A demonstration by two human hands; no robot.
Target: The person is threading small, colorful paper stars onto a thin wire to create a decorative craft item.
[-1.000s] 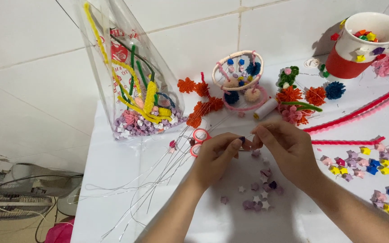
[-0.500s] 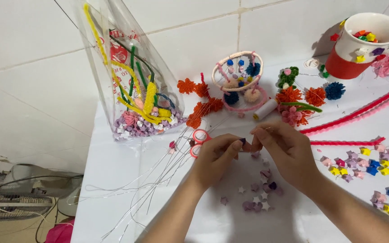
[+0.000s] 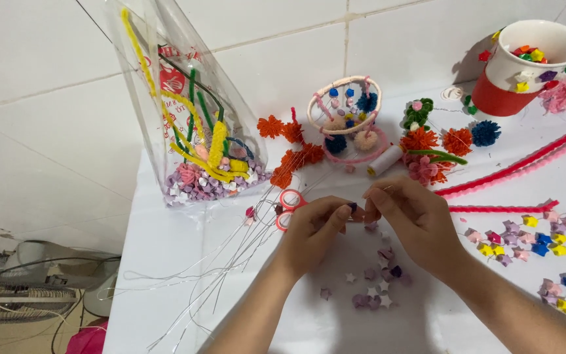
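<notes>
A tiny dark purple paper star (image 3: 354, 208) sits pinched between both hands' fingertips, raised just above the white bench. Thin silver wires (image 3: 244, 252) fan out from it toward seven o'clock, lying across the bench.

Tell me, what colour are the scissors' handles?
Red, on the scissors beside the left hand, head view.

Clear glossy plastic bag (image 3: 185, 111); thin shiny metal wires (image 3: 230, 262); fuzzy pipe cleaners (image 3: 519, 164) (matt); folded paper stars (image 3: 378, 288); smooth white counter (image 3: 158, 262); paper cup (image 3: 525, 65).
</notes>
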